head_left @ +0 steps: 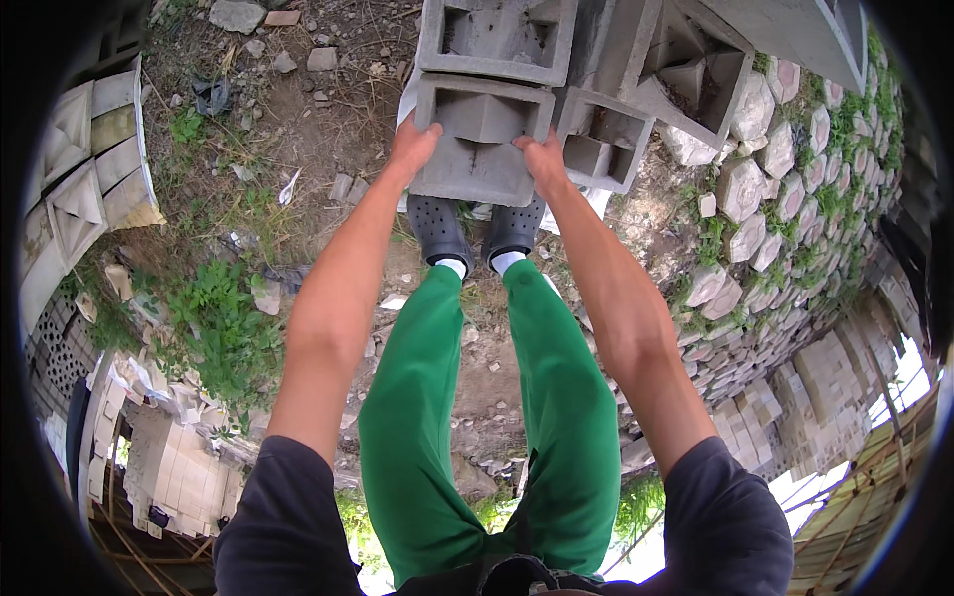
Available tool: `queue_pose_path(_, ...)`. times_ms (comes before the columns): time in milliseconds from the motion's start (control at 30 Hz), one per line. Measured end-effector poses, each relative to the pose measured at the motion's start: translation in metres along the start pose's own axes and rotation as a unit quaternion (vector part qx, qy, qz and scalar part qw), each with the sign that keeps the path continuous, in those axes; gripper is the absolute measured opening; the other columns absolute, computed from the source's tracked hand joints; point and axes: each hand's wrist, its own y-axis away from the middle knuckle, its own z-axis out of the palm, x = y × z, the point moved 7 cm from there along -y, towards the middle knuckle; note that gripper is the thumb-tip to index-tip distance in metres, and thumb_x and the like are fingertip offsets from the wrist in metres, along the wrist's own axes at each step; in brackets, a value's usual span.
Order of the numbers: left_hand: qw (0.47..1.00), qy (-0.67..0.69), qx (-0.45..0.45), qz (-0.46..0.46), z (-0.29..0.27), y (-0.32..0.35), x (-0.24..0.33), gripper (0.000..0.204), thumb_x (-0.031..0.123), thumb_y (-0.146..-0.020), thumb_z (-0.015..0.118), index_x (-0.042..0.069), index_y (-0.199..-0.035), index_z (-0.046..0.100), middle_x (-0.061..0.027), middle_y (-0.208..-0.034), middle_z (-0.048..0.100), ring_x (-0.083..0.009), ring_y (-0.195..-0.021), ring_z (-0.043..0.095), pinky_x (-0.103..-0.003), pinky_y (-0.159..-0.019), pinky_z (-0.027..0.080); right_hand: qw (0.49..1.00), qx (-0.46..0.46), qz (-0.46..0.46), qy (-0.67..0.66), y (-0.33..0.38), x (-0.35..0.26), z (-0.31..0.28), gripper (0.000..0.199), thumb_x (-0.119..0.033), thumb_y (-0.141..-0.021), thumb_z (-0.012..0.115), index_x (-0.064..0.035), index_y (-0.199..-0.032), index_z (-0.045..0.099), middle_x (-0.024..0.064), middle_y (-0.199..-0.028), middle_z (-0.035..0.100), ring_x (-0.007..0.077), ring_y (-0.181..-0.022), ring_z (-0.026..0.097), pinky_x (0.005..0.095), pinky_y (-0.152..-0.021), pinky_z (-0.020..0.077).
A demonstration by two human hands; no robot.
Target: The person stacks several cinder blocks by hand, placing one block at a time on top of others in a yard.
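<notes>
A grey concrete block [467, 174] with a raised rim and an angular wedge inside its hollow is in front of my feet. My left hand [414, 144] grips its left side wall, thumb over the rim. On the opposite side, my right hand [543, 159] is closed on the right wall, thumb inside the edge. The fingers of both hands are partly hidden behind the block. Touching or nearly touching its far edge is another hollow concrete block [497, 74]. Close to my right hand lies a smaller block [603, 142] with inner partitions.
More concrete blocks [730, 99] are stacked at the far right. Hexagonal pavers [740, 189] cover the ground on the right, with grass between them. Patterned panels [109, 149] stand at the left. Stones, bricks [281, 18] and weeds [224, 313] are scattered over the dirt.
</notes>
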Motion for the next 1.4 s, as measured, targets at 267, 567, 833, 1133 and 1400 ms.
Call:
queue_pose_path(267, 0.996, 0.08, -0.028, 0.016, -0.018, 0.098, 0.04, 0.06, 0.008, -0.08, 0.054, 0.0, -0.138, 0.04, -0.0183, -0.126, 0.055, -0.0279, -0.118, 0.052, -0.035, -0.102, 0.038, 0.995, -0.028, 0.07, -0.067, 0.101, -0.059, -0.01, 0.078, -0.001, -0.075, 0.058, -0.0026, -0.145, 0.024, 0.0183, -0.128, 0.052, 0.0279, -0.116, 0.05, 0.0353, -0.099, 0.039)
queue_pose_path(567, 0.991, 0.081, 0.061, 0.087, -0.098, 0.33, 0.136, 0.063, 0.007, -0.075, 0.056, -0.002, -0.135, 0.041, -0.0197, -0.123, 0.056, -0.0288, -0.114, 0.055, -0.036, -0.1, 0.041, 0.994, -0.083, 0.009, -0.07, 0.319, -0.213, -0.022, 0.066, 0.004, -0.074, 0.057, -0.0055, -0.136, 0.037, 0.0152, -0.12, 0.056, 0.0271, -0.109, 0.054, 0.0378, -0.094, 0.0436)
queue_pose_path(833, 0.976, 0.176, 0.074, 0.104, -0.158, 0.521, 0.254, 0.058, 0.015, -0.069, 0.061, -0.002, -0.123, 0.053, -0.0145, -0.104, 0.064, -0.0229, -0.093, 0.061, -0.034, -0.084, 0.048, 0.997, -0.075, 0.007, -0.02, 0.484, -0.334, -0.056, 0.074, 0.001, -0.071, 0.062, -0.0031, -0.14, 0.036, 0.0174, -0.125, 0.055, 0.0284, -0.113, 0.054, 0.0377, -0.096, 0.0428)
queue_pose_path(1133, 0.96, 0.247, 0.094, 0.094, -0.195, 0.594, 0.296, 0.05, 0.015, -0.065, 0.064, -0.003, -0.111, 0.059, -0.0125, -0.093, 0.064, -0.0211, -0.078, 0.061, -0.035, -0.069, 0.051, 0.982, -0.158, -0.094, -0.05, 0.58, -0.412, -0.049, 0.081, -0.032, -0.075, 0.077, -0.0072, -0.142, 0.038, 0.0147, -0.127, 0.055, 0.0246, -0.113, 0.055, 0.0366, -0.094, 0.0468)
queue_pose_path(1400, 0.959, 0.239, 0.103, 0.109, -0.205, 0.615, 0.299, 0.044, 0.017, -0.067, 0.064, -0.004, -0.107, 0.059, -0.0138, -0.091, 0.063, -0.0209, -0.077, 0.062, -0.036, -0.066, 0.052, 0.974, -0.157, -0.14, -0.085, 0.598, -0.414, -0.046, 0.066, -0.014, -0.073, 0.069, -0.007, -0.134, 0.046, 0.0109, -0.11, 0.062, 0.0203, -0.094, 0.061, 0.0336, -0.082, 0.0508)
